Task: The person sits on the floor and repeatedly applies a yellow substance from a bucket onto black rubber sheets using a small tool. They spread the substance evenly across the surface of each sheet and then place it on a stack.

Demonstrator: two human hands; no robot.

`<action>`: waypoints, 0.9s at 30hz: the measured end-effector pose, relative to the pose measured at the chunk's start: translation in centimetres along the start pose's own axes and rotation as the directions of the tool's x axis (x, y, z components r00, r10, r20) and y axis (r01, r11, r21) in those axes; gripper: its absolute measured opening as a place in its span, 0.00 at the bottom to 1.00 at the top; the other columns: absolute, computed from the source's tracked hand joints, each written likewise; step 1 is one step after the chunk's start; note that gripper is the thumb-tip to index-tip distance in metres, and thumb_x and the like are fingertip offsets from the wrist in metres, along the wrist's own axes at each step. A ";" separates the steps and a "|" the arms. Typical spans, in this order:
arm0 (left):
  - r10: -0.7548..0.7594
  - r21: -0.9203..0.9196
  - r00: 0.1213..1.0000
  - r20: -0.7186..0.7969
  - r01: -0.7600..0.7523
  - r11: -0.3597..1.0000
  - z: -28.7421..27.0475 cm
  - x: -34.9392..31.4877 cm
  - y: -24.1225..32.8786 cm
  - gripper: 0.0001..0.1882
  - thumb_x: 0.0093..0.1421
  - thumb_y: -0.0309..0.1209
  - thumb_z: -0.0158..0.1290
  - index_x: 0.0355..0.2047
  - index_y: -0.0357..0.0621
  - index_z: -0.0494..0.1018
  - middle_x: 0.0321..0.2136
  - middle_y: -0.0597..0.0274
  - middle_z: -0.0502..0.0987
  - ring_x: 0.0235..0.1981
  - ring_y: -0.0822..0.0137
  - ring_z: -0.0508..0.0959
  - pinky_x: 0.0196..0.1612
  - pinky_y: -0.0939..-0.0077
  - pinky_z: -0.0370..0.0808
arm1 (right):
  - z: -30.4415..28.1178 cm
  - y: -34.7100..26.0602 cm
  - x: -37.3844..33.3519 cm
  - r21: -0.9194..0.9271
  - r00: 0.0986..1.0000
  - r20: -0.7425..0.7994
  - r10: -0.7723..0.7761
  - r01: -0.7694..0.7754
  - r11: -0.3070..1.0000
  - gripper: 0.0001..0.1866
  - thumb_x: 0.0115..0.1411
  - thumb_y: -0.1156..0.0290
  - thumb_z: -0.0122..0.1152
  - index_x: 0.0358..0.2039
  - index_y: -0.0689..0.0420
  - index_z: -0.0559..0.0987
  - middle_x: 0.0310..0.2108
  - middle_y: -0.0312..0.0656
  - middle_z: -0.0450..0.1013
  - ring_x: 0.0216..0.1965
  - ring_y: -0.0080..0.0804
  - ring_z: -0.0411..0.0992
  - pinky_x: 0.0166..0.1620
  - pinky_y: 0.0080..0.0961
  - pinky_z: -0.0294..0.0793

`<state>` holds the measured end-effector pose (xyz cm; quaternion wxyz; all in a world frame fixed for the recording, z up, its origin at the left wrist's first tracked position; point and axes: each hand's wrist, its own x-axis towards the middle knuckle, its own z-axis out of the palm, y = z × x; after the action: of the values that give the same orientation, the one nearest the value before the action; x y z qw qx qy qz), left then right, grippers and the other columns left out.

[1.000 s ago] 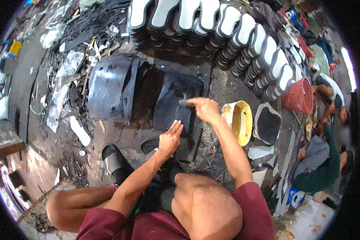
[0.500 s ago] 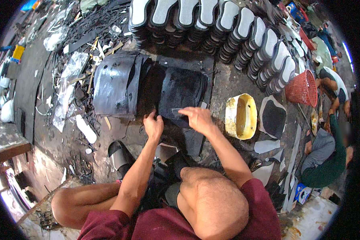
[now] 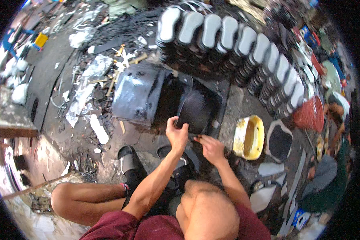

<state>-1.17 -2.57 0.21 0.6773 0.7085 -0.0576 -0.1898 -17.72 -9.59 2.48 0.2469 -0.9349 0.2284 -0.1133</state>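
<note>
My left hand (image 3: 177, 134) is closed on the near left edge of a black sheet (image 3: 202, 106), thumb and fingers pinching it. The sheet curves up along that side, over the right-hand stack. My right hand (image 3: 213, 149) is just off the sheet's near edge, its fingers pressed together around something small and dark that I cannot make out. To the left lies another stack of glossy black sheets (image 3: 136, 96), its top shiny and wet-looking. A cut-open yellowish tub (image 3: 238, 138) with brown residue inside stands right of my right hand.
Several tall stacks of sole-shaped pieces with grey tops (image 3: 228, 32) curve along the back to the right. A red basket (image 3: 310, 114) stands at their end. Scraps and clear plastic (image 3: 86, 90) litter the left. Another person (image 3: 328, 176) sits at the far right.
My left hand has moved right and taken hold of the sheet's edge, which has risen. My right hand has drawn back toward me, off the sheet. The whole view has shifted.
</note>
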 end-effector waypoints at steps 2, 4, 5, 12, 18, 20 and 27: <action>0.130 -0.033 0.989 -0.068 -0.132 0.991 -3.4 2.0 3.9 0.20 0.51 0.18 0.58 0.45 0.40 0.70 0.30 0.67 0.75 0.32 0.76 0.74 0.34 0.81 0.73 | -0.9 -1.0 -0.6 0.110 0.981 -0.191 0.023 -0.001 0.994 0.21 0.54 0.82 0.58 0.47 0.47 0.85 0.47 0.41 0.81 0.47 0.42 0.80 0.47 0.36 0.81; 0.207 0.075 0.962 -0.177 -0.197 0.978 -7.8 5.1 9.5 0.23 0.50 0.17 0.59 0.47 0.39 0.69 0.28 0.68 0.74 0.28 0.77 0.73 0.30 0.82 0.71 | -2.3 -2.3 -0.9 0.160 0.962 -0.266 0.058 -0.015 0.987 0.23 0.53 0.84 0.57 0.47 0.51 0.84 0.48 0.42 0.81 0.48 0.42 0.80 0.49 0.36 0.80; 0.125 0.010 0.967 -0.222 -0.125 0.992 -10.2 7.1 10.4 0.24 0.49 0.16 0.59 0.48 0.38 0.69 0.28 0.68 0.75 0.26 0.77 0.72 0.29 0.81 0.71 | -3.0 -3.2 -0.9 0.188 0.950 -0.303 0.075 -0.018 0.982 0.23 0.53 0.85 0.57 0.48 0.52 0.84 0.48 0.43 0.81 0.48 0.43 0.80 0.50 0.36 0.79; 0.364 0.412 0.841 -0.400 -0.189 0.891 -19.7 15.3 5.5 0.35 0.47 0.22 0.65 0.58 0.33 0.67 0.41 0.53 0.79 0.35 0.64 0.80 0.39 0.69 0.78 | -4.7 -3.2 -0.7 0.240 0.919 -0.364 0.151 -0.065 0.969 0.20 0.58 0.82 0.55 0.52 0.61 0.80 0.49 0.50 0.79 0.50 0.50 0.79 0.54 0.40 0.77; 0.478 0.457 0.746 0.463 -0.664 0.592 -7.3 3.0 2.0 0.29 0.49 0.22 0.58 0.55 0.37 0.74 0.58 0.44 0.73 0.65 0.46 0.67 0.68 0.53 0.62 | -8.2 -0.1 3.8 0.360 0.744 -0.516 0.425 -0.262 0.895 0.18 0.69 0.73 0.54 0.56 0.68 0.75 0.56 0.54 0.75 0.56 0.45 0.74 0.59 0.35 0.70; 0.272 0.425 0.536 0.799 -0.824 0.374 -4.3 1.2 -3.2 0.35 0.50 0.20 0.53 0.63 0.37 0.67 0.67 0.45 0.63 0.70 0.48 0.60 0.72 0.55 0.57 | -8.7 0.5 7.4 0.537 0.714 -0.529 0.458 -0.137 0.833 0.22 0.69 0.73 0.55 0.60 0.69 0.70 0.56 0.55 0.74 0.58 0.42 0.72 0.61 0.35 0.67; 0.242 0.317 0.432 0.869 -0.861 0.399 -5.1 0.3 -6.3 0.29 0.53 0.23 0.52 0.58 0.37 0.72 0.63 0.51 0.70 0.68 0.54 0.65 0.72 0.57 0.59 | -5.2 2.4 15.8 0.137 0.910 -0.356 0.211 -0.172 0.976 0.17 0.63 0.73 0.56 0.52 0.53 0.81 0.48 0.50 0.79 0.48 0.49 0.79 0.50 0.39 0.78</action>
<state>-0.27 2.61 -5.95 0.2655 0.7063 -0.6415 -0.1382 -6.53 -21.24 7.18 0.2572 -0.8561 0.3551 -0.2735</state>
